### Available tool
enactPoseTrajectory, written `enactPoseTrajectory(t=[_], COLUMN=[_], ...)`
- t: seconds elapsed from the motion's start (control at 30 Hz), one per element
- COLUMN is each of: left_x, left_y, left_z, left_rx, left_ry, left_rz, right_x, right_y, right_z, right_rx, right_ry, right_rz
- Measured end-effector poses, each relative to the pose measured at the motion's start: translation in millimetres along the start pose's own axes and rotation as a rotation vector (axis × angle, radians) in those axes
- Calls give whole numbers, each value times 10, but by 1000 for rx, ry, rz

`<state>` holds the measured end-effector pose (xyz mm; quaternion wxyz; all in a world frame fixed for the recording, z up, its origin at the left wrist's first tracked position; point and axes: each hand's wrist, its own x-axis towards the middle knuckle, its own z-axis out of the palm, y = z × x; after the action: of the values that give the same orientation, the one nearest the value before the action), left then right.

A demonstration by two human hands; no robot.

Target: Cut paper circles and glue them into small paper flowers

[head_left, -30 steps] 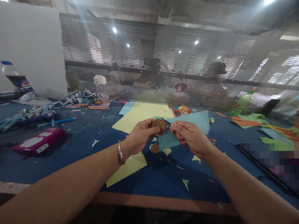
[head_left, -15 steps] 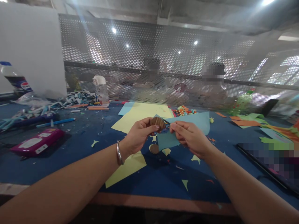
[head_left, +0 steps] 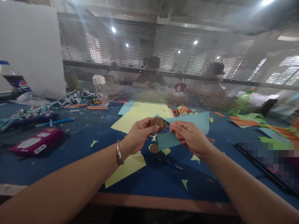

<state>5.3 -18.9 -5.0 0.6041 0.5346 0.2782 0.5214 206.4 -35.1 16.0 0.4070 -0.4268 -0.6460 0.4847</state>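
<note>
A round brown disc with a wood-like grain (head_left: 158,123) is pinched in my left hand (head_left: 139,134), near the middle of the view. My right hand (head_left: 188,136) is closed on a thin dark tool (head_left: 167,122), whose far end meets or nearly meets the disc's right edge. Under and behind both hands lies blue paper (head_left: 169,141). A second brown disc (head_left: 153,148) rests on the table just below, with pale yellow paper around its edge. Yellow sheets (head_left: 149,112) lie behind my left hand, and another yellow piece (head_left: 126,169) is under my left wrist.
At the left are a magenta packet (head_left: 37,142), a blue pen (head_left: 54,122), a cola bottle (head_left: 15,79) and a white-lidded bottle (head_left: 100,88). A dark tablet-like device (head_left: 263,165) and coloured paper lie right. People sit behind the perforated screen (head_left: 130,59).
Both hands keep almost the same pose and place, still holding the disc and the thin tool. The view has shifted very slightly.
</note>
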Motion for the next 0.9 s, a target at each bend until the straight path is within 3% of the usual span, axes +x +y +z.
enactPoseTrajectory(t=[0.13,0.9], left_x=[6,18], left_y=[-6,5], left_z=[-16,-36], left_rx=[-41,-83], left_ry=[37,-20], left_rz=[-11,-30], right_x=[13,-3], right_y=[17,-4], right_z=[-14,-2], right_rx=[4,18], right_ry=[9,-2], right_rz=[4,-1])
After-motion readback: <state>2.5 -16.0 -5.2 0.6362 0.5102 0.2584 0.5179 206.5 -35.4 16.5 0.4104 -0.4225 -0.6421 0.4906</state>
